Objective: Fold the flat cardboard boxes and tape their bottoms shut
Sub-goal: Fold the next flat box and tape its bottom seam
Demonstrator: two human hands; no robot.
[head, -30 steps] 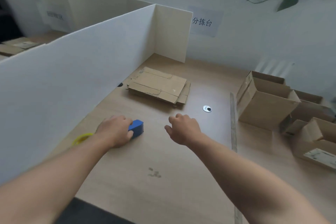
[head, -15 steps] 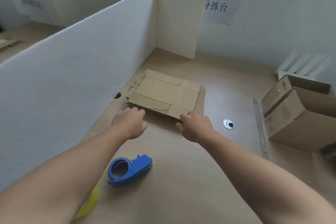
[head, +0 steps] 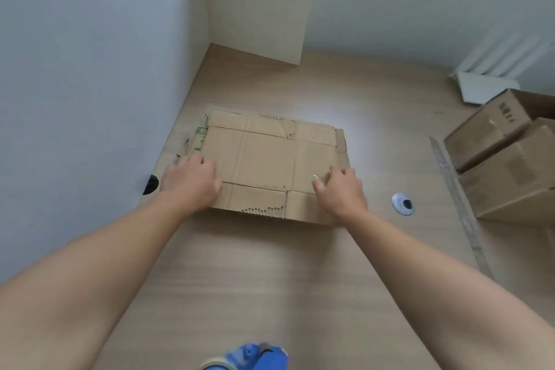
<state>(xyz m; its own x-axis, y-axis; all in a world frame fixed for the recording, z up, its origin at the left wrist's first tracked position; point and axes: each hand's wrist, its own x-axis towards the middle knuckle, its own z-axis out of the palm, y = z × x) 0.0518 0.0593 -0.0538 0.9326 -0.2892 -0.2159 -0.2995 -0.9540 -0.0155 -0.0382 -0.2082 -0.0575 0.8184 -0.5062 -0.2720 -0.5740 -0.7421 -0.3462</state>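
Together, left hand [head: 190, 182], right hand [head: 341, 192], gripping cardboard [head: 261, 159]

Both forearms [head: 99, 279] were bare along all their visible length. The left hand [head: 192, 182], at the near left corner of the flat cardboard box [head: 264, 159], was bare as well, and so was the right hand [head: 341, 191] at its near right corner.
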